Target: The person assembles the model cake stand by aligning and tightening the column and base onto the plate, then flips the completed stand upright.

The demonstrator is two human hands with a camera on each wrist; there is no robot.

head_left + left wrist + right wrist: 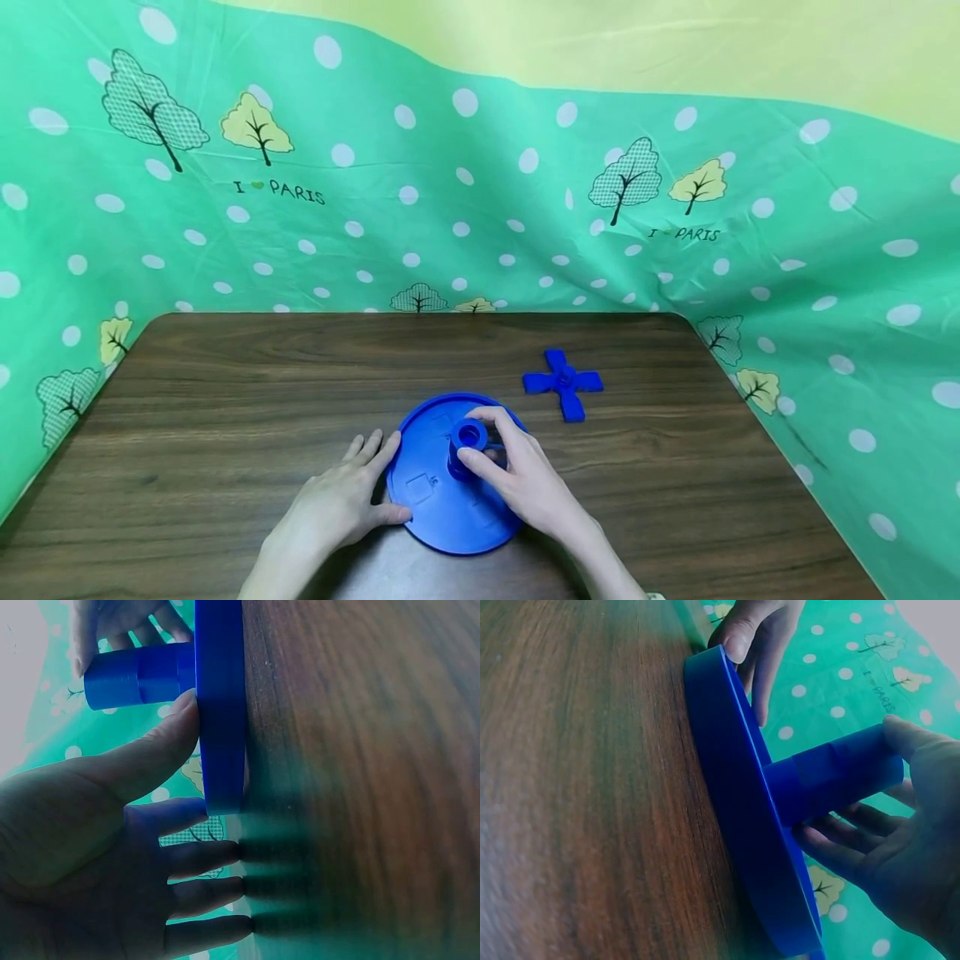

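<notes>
A round blue disc [459,529] with a raised rim lies on the wooden table. From its middle rises a short hollow blue tube [457,467], upright, with its round opening facing up. My right hand [528,477] holds this tube from the right, thumb near its top end and fingers around the far side, as the right wrist view shows. At the disc's left edge is my left hand [339,500]; its thumb rests on the rim and its index finger touches the side. The other left fingers [206,889] stretch out straight, tips at the tabletop.
Behind the disc to the right, a blue four-bladed cross piece [566,382] lies flat on the brown wooden table [247,392]. A green dotted cloth [450,200] with tree prints hangs along the table's back and sides.
</notes>
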